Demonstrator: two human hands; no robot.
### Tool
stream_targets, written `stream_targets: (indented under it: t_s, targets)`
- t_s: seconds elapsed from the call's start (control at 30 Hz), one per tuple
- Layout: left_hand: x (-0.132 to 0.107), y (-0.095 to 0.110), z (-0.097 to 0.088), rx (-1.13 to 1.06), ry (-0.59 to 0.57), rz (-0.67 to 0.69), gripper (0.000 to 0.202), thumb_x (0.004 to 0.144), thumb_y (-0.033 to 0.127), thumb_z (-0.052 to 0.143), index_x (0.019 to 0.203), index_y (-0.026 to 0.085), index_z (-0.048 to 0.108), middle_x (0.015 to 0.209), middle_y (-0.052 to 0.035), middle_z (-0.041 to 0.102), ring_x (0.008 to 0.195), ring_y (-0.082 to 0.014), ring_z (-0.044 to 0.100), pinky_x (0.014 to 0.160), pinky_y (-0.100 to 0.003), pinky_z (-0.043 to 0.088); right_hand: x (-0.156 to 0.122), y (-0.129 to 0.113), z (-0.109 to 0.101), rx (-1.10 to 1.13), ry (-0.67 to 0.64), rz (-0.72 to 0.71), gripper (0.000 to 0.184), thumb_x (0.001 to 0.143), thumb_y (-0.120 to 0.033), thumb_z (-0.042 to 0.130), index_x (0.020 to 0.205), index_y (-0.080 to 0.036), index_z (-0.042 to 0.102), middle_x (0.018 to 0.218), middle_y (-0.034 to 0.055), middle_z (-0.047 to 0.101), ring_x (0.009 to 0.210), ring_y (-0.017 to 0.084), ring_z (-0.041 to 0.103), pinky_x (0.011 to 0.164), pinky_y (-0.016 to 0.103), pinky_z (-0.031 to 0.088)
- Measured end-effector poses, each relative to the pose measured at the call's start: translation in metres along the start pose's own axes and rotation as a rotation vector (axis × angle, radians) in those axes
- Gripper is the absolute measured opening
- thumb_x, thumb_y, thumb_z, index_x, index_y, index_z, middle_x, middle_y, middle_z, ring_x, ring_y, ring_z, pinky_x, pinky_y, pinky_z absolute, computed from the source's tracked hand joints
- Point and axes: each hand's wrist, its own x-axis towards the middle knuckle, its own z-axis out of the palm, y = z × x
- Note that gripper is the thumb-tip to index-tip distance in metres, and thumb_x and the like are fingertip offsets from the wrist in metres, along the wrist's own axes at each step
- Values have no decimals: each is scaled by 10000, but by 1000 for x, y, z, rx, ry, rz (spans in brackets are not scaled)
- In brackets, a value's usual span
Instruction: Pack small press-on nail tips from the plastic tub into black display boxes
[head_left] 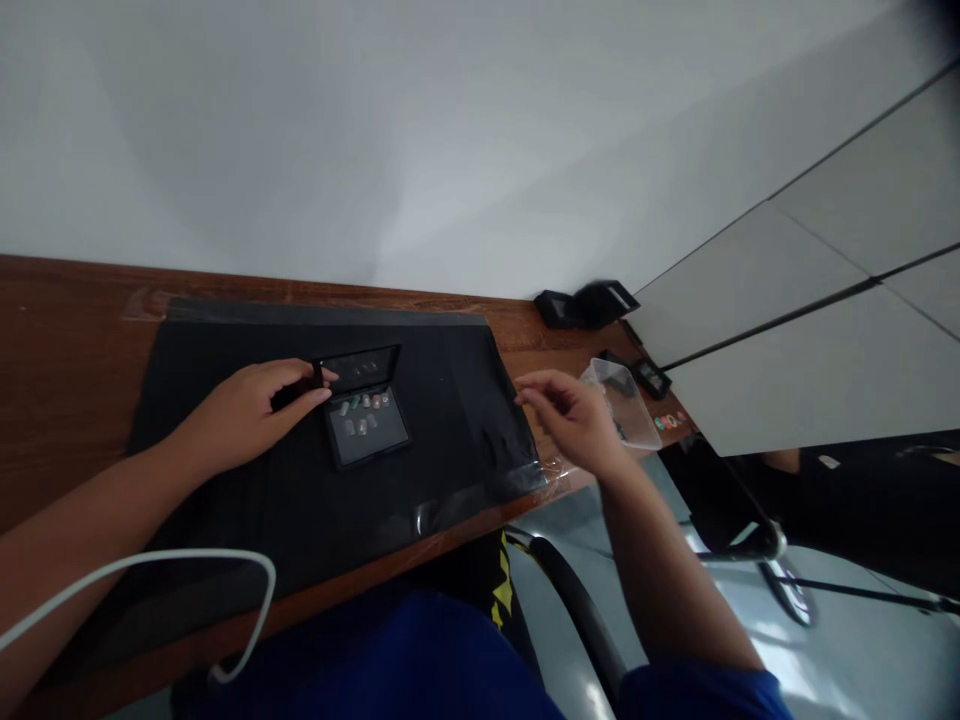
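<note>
My left hand (pixel 259 410) pinches the left edge of the raised lid of a small black hinged case (pixel 371 450). The lid (pixel 364 368) has a shiny inner face with faint reflections. In the case's grey bed lie several small glossy pieces (pixel 362 426) that look like false nails, some clear and some green or pinkish, set in two rows. My right hand (pixel 574 415) hovers over the right end of the table, thumb and forefinger pressed together. Whatever is in that pinch is too small to make out. Just beyond it stands a clear plastic box (pixel 634 405) with small items inside.
A black mat (pixel 450 450) covers much of the wooden table (pixel 67 340). Black boxes (pixel 585 304) stand at the back right, with small coloured round items (pixel 667 422) near the right edge. A white cable (pixel 187 553) crosses the lower left. Another person's dark clothing (pixel 862 510) shows at right.
</note>
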Motion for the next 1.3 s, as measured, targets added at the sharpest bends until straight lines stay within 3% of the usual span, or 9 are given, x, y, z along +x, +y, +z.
stream_targets:
  t_s: [0.1,0.2,0.3,0.43,0.6,0.77,0.97,1.07,1.3]
  targets:
    - [-1,1,-1,-3,-12,5,542,995,673,554,1165,219,796,1273,-119,842,1188,-339,775,1098,-510,593,-2,-25,54,92,-197,-55,226,1031,-330,674,1162,-222,822,1000,62,865,908,184,807,807,298,590]
    - [-2,3,-2,-8,-21,11,524,1008,652,565,1175,212,793,1280,-117,839,1188,-333,771,1104,-505,589,4,-34,95,124,-303,-65,242,1038,-310,683,1207,-219,829,1014,53,871,838,171,777,758,294,564]
    - [-1,4,-2,-7,-32,22,496,1018,631,578,1182,217,796,1272,-98,842,1182,-328,771,1115,-505,584,14,-32,125,186,-354,-28,222,1021,-322,731,1172,-200,838,985,50,864,758,154,729,697,280,532]
    - [-1,1,-1,-7,-31,34,515,1013,647,577,1194,224,808,1247,-92,847,1152,-334,781,1093,-490,596,24,-28,151,289,-388,-4,167,1001,-298,746,1101,-187,822,969,55,851,783,159,740,735,286,553]
    - [1,-3,3,-14,-3,63,529,992,661,571,1165,233,830,1205,-109,859,1115,-345,799,1090,-484,606,25,-26,157,393,-398,32,137,1006,-329,735,1079,-213,733,952,37,828,822,157,762,721,262,561]
    - [2,-3,4,-21,-1,73,518,996,657,584,1165,237,836,1199,-104,862,1090,-343,805,1088,-482,609,22,-23,152,480,-415,90,269,1023,-491,724,1057,-244,623,1027,30,825,629,99,639,591,231,522]
    - [1,0,2,-21,-1,54,521,991,660,577,1168,247,843,1173,-101,865,1084,-344,805,1088,-487,613,25,-24,147,208,-282,-20,167,1000,-381,770,974,-216,777,905,12,791,672,112,612,643,251,474]
    - [0,1,2,-24,0,55,503,991,643,587,1162,243,840,1182,-100,864,1070,-338,802,1077,-484,616,27,-26,145,140,-294,-30,125,980,-330,810,956,-208,825,861,3,784,630,103,558,628,259,432]
    - [0,1,2,-14,-6,45,496,990,627,575,1157,238,833,1161,-96,863,1023,-321,792,1027,-473,626,27,-23,149,75,-328,-19,97,982,-277,821,941,-196,855,852,9,778,701,114,590,674,260,422]
